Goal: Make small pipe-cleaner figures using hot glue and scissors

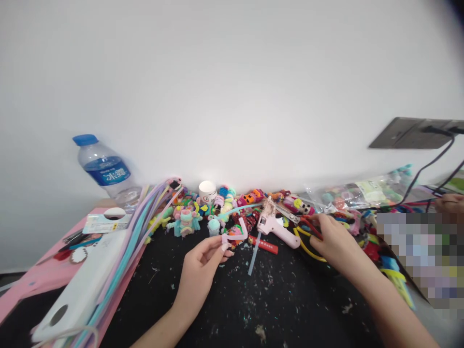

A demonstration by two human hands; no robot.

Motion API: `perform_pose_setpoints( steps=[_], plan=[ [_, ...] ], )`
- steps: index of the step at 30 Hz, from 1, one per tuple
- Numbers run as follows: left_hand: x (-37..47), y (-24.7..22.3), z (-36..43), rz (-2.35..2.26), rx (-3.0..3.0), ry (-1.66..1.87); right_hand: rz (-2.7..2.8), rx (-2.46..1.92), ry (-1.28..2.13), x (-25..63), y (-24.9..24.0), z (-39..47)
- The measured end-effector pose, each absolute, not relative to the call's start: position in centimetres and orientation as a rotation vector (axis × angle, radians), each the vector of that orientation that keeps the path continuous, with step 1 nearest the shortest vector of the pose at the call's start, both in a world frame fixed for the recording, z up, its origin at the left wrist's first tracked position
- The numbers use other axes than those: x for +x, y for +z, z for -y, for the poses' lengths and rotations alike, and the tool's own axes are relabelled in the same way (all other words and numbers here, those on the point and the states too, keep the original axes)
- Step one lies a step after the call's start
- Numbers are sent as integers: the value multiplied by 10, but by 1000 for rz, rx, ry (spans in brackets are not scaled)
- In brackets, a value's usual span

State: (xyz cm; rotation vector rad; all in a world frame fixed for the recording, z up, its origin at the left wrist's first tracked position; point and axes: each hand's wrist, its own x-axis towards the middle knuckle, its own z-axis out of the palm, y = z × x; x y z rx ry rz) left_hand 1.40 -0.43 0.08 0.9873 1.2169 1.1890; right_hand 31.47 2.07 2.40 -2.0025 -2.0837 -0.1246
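My left hand [203, 263] pinches a pale pink pipe cleaner [242, 232], bent into angular corners, between thumb and fingertips. To its right, my right hand [331, 235] has its fingers closed around the red handle of scissors [290, 212], whose metal blades point left. A yellow loop [312, 253] hangs just under these fingers; whether it belongs to the scissors I cannot tell. Between both hands lies a pink glue gun [277, 229] with a clear glue stick [254, 256] sticking out toward me. A red strip with printing [265, 245] rests beside the glue gun.
Small fuzzy pipe-cleaner figures [185, 222] line the wall. On the left stand a water bottle [105, 169] and a bundle of pastel pipe cleaners [125, 253] over a white packet [78, 285]. At right are a clear bag [362, 193], cables [435, 157] and another person's hand [451, 205].
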Motion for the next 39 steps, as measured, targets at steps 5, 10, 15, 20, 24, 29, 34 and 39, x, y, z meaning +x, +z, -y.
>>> perform_pose_setpoints(
  steps=[5, 10, 15, 20, 24, 29, 34, 39],
  plan=[
    [14, 1, 4, -1169, 975, 1204, 2086, -2159, -102, 323, 8, -24],
    [13, 1, 5, -1161, 963, 1214, 2062, -2180, -219, 326, 35, -25],
    [12, 1, 5, -1147, 954, 1232, 1974, -2287, -355, 333, 76, -13],
    [12, 1, 5, -1160, 972, 1265, 1847, -2257, -215, 310, 83, 0],
    [11, 1, 5, -1173, 973, 1286, 1996, -1938, -64, 279, 63, 5],
    [9, 1, 3, -1147, 926, 1325, 2155, -1791, 126, 252, 43, 9],
    [9, -2, 2, -1086, 845, 1353, 2226, -1678, 185, 240, 39, 16],
    [10, -5, 3, -1049, 828, 1352, 2305, -1629, 119, 229, 31, 19]
  ],
)
